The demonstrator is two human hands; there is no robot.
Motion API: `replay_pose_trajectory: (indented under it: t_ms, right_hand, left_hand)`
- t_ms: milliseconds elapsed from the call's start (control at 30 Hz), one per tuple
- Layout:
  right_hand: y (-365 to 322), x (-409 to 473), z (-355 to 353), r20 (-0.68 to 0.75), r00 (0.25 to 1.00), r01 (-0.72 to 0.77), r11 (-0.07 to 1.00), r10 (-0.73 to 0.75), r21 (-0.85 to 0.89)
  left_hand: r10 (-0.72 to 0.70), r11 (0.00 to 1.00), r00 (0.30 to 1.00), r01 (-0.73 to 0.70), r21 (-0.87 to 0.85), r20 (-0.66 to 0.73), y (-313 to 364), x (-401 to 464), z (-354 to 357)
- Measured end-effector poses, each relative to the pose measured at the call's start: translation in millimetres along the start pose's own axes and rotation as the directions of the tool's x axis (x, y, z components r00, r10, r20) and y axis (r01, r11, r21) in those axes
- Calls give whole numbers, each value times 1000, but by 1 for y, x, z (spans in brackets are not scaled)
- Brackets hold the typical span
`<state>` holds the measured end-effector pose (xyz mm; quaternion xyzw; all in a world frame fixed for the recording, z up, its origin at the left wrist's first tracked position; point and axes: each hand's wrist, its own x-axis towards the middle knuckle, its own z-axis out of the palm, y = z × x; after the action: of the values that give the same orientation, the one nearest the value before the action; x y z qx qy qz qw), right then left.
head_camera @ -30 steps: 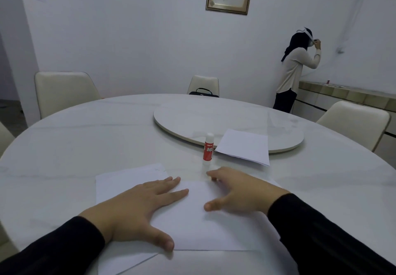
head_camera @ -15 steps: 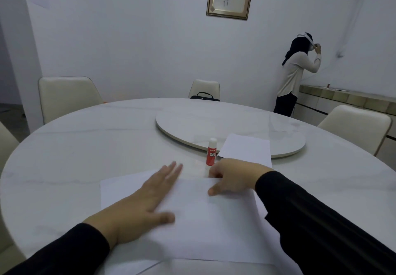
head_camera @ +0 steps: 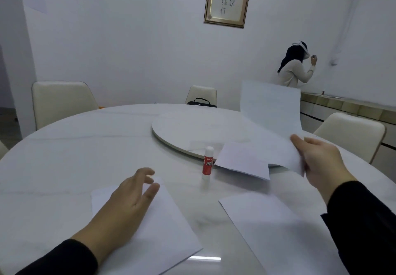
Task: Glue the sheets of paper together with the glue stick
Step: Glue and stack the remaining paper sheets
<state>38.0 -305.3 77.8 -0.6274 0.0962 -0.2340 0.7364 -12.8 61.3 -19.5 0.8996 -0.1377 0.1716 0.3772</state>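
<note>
My right hand [head_camera: 319,159] pinches the lower edge of a white sheet of paper [head_camera: 272,120] and holds it up in the air at the right. My left hand [head_camera: 126,199] hovers with spread fingers over another white sheet [head_camera: 167,227] lying flat at the front left. A third sheet [head_camera: 274,227] lies flat at the front right, partly under my right sleeve. The red and white glue stick [head_camera: 207,163] stands upright with its cap on between my hands, farther back. A small stack of paper [head_camera: 242,161] rests beside it on the turntable's edge.
The round white marble table [head_camera: 64,156] carries a raised turntable [head_camera: 192,129] at its centre. Cream chairs [head_camera: 60,101] stand around it, one with a black bag [head_camera: 200,101]. A person [head_camera: 295,66] stands at the far right wall by a counter [head_camera: 347,105].
My right hand has lifted the top sheet off the table and swung it up to the right. My left hand has risen from pressing flat. Two separate sheets now lie uncovered in front.
</note>
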Motion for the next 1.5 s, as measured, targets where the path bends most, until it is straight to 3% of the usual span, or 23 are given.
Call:
replay_pose_trajectory:
  t_ms: [67,133,200,233,267,300,333,433,500,533,567,600,667,733,800,867,900,967,1033,1133,1300,1400,1500]
  right_hand:
    - [17,20,3,-166,985,-64,995,52,-71]
    - [32,34,14,-227,968,-133,987,110,-87]
    - [41,37,28,-261,958,-197,937,121,-290]
    - [47,33,33,-230,972,-178,819,58,-546]
    - [53,24,38,-109,993,-75,514,-36,-855]
    - [54,22,42,-45,998,-26,315,-53,-949]
    - [55,22,45,-26,999,-15,240,-43,-971]
    - [52,23,55,-72,997,-72,169,1,-983]
    - [60,28,55,-8,1000,-11,260,13,-966]
    - [63,28,53,-50,999,-54,442,21,-896]
    - [63,36,54,-159,986,-151,688,52,-710]
    - [60,35,58,-210,975,-184,795,73,-578]
    - [63,36,53,-212,977,-130,780,-4,-612]
    - [63,37,52,-191,981,-120,690,-27,-714]
    - [57,28,55,-170,975,-50,603,-144,-796]
    - [46,12,66,-49,971,98,576,-234,-811]
    - [44,3,74,65,974,181,581,-215,-794]
    - [44,-15,92,278,960,241,625,-39,-743]
    - [50,-29,110,365,925,226,613,109,-757]
    - [69,-36,130,355,925,212,598,131,-773]
    - [81,-39,142,299,954,212,650,24,-730]
    - [61,-53,129,353,936,255,728,-19,-636]
    - [41,-74,98,308,951,225,771,-40,-595]
  left_hand:
    - [-10,994,1000,11,112,-5,0,1,0]
    - [2,987,1000,0,159,-12,2,0,0]
    - [-3,984,1000,7,176,-23,3,0,-1]
    - [-13,983,1000,18,181,-26,3,0,-2]
    - [-21,983,999,26,182,-31,3,1,-3]
    - [-24,983,999,29,183,-30,3,1,-3]
    - [-24,982,999,29,185,-26,4,0,-3]
    - [-28,984,999,31,174,-22,3,1,-3]
    - [-37,983,999,38,178,-11,4,0,-3]
    - [-40,983,999,41,178,-9,3,0,-3]
    - [-43,982,999,43,183,-5,3,0,-3]
    - [-45,981,999,45,189,-5,3,-1,-3]
    - [-44,979,999,46,199,-15,4,-2,-4]
    - [-49,976,999,51,213,-17,6,-2,-4]
    - [-45,971,999,48,233,-18,9,-3,-6]
    - [-49,969,999,49,242,-6,13,-2,-8]
    - [-65,970,998,63,236,-1,15,-2,-9]
    - [-114,973,993,105,206,35,14,-2,-13]
    - [-142,975,980,114,193,138,11,-2,-16]
    - [-236,949,946,174,263,224,9,-4,-18]
    - [-357,840,934,317,440,9,-3,7,-21]
    - [-395,817,917,377,437,-51,-10,12,-25]
    - [-476,742,875,452,495,-86,-9,17,-30]
